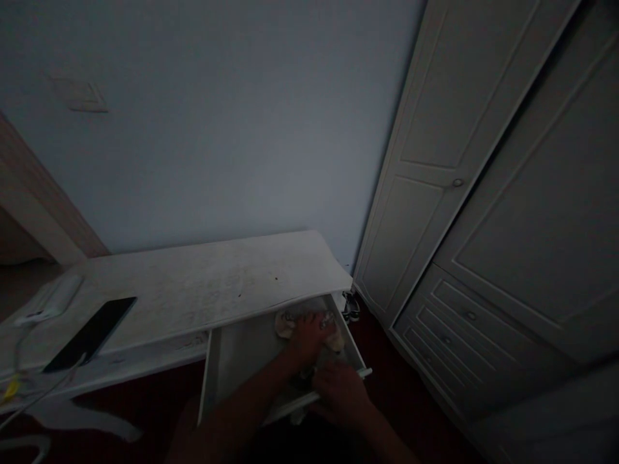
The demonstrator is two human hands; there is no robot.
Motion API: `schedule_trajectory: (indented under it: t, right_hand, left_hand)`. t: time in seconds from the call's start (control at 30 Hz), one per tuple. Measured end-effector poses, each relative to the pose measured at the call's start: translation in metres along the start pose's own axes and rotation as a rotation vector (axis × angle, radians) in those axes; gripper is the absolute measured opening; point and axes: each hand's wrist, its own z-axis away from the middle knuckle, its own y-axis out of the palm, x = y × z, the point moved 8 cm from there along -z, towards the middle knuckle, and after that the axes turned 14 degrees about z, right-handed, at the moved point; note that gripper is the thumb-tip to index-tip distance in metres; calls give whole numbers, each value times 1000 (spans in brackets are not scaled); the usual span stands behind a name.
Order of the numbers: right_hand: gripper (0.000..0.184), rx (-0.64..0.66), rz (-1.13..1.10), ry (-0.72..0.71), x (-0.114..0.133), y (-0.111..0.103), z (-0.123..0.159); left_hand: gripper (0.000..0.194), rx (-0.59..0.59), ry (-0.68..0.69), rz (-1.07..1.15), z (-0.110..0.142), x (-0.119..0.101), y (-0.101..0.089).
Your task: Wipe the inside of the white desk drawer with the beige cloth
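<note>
A white drawer (236, 351) is pulled out from under a white table. Inside it, near its right side, lies a crumpled beige item (284, 325) that looks like cloth or a soft bag. My left hand (309, 335) reaches into the drawer and grips this item, fingers curled. Something small and shiny (327, 319) shows at its fingertips, too dim to name. Close by, at the drawer's front right, my right hand (341, 386) has its fingers bent inward; what they hold, if anything, is hidden. Dark things under the hands cannot be made out.
On the white tabletop (193, 277), a dark flat phone or tablet (91, 332) lies at left with a cable, near a white box-like device (51, 298). A white wardrobe (420, 212) stands at right. Dark and shiny objects (351, 306) sit beside the drawer.
</note>
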Motion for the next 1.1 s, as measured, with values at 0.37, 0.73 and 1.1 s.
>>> schedule_trajectory:
  t: [0.37,0.73,1.1]
  right_hand:
    - [36,-26,38,6,-2,5,1]
    - [34,-136,20,19,-2,-11,2]
    - [38,-153,29,8,-4,9,2]
  left_hand:
    - [68,-114,-277,-11,62,123,-66]
    - [79,358,-221,-96,159,79,-41]
    - [66,110,13,-39,13,27,-17]
